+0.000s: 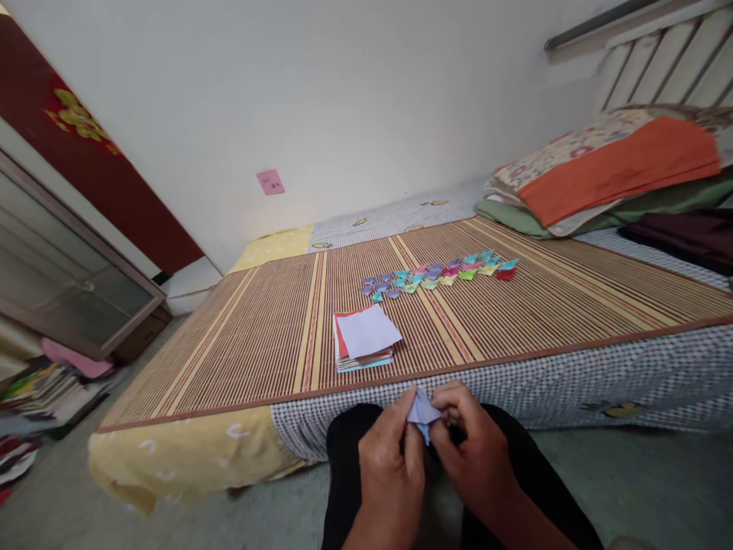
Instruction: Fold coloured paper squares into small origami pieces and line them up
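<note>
A small folded piece of pale lavender-blue paper (pixel 422 410) is held between my two hands, above my knees and just in front of the bed's edge. My left hand (pixel 392 458) pinches its left side between thumb and fingers. On its right side, my right hand (pixel 473 439) grips the paper with thumb and bent fingers. A stack of square paper sheets (pixel 369 332), a pale lavender one on top, lies on the striped mat beyond my hands. Farther back, rows of small folded paper pieces (pixel 431 283) in several colours lie close together.
The woven mat (pixel 269 328) covers the bed, with checked cloth (pixel 550 386) hanging over its front edge. Folded bedding (pixel 618 176) is piled at the back right. Books (pixel 43 393) lie at the left, near a glazed cabinet door (pixel 62 252). A pink note (pixel 270 182) is on the wall.
</note>
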The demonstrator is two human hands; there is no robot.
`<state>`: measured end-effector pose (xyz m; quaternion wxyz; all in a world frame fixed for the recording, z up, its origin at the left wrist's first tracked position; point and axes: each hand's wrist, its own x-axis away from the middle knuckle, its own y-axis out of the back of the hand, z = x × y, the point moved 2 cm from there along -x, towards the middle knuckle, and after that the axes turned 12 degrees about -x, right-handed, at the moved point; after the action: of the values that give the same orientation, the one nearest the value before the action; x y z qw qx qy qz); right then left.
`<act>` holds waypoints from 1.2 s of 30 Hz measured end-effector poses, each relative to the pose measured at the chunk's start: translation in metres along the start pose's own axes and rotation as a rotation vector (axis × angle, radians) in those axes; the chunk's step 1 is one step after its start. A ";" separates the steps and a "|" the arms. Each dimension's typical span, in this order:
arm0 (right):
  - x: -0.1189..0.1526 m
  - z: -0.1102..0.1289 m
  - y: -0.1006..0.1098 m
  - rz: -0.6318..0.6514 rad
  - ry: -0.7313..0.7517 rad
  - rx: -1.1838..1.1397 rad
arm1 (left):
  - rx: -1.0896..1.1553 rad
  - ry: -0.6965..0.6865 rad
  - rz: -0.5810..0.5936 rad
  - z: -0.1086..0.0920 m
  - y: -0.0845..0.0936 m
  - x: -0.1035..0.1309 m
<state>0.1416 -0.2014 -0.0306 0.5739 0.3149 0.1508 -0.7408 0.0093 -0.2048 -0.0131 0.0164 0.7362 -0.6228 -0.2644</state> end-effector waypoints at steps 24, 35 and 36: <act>-0.002 0.000 0.011 0.037 0.226 0.006 | 0.237 0.278 0.088 -0.001 -0.012 0.013; 0.003 0.001 0.015 0.145 -0.090 -0.248 | 0.505 0.449 -0.037 0.011 -0.009 0.002; 0.002 0.001 0.014 0.161 -0.203 -0.330 | 0.492 0.447 -0.039 0.010 -0.008 0.002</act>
<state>0.1545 -0.2075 -0.0293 0.6872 0.1515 0.1860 -0.6857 0.0128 -0.2017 -0.0254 -0.0306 0.7696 -0.6348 0.0619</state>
